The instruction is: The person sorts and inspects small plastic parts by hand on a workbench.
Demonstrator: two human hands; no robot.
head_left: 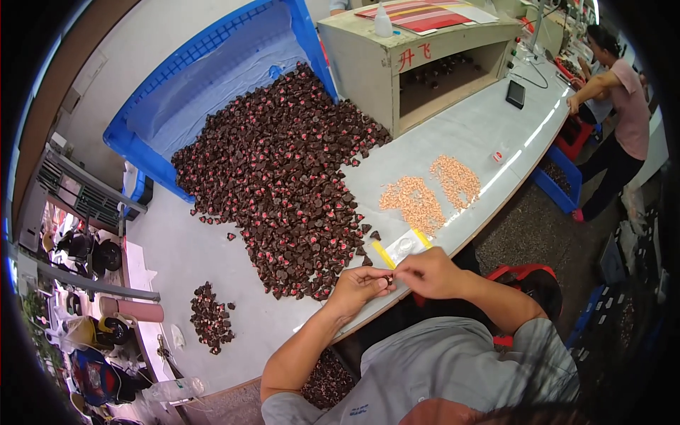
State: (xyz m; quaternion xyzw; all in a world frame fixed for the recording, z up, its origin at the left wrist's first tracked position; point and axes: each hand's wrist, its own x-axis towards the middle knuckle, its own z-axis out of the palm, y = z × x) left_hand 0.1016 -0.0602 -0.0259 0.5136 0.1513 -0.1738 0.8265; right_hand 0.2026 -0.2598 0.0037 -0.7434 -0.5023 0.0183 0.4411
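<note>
One left hand [360,289] and one right hand [433,273] are seen, so two total. Dark stuff is piled into two: one large dark heap [283,177] and one small dark heap [210,319], pieces jammed too tight to be counted. Peach bits are split in two: one nearer peach heap [412,203], one farther peach heap [455,182]. Also spotted: two yellow strips [383,254], one white squeeze bottle [382,24], one big blue bin [145,160].
</note>
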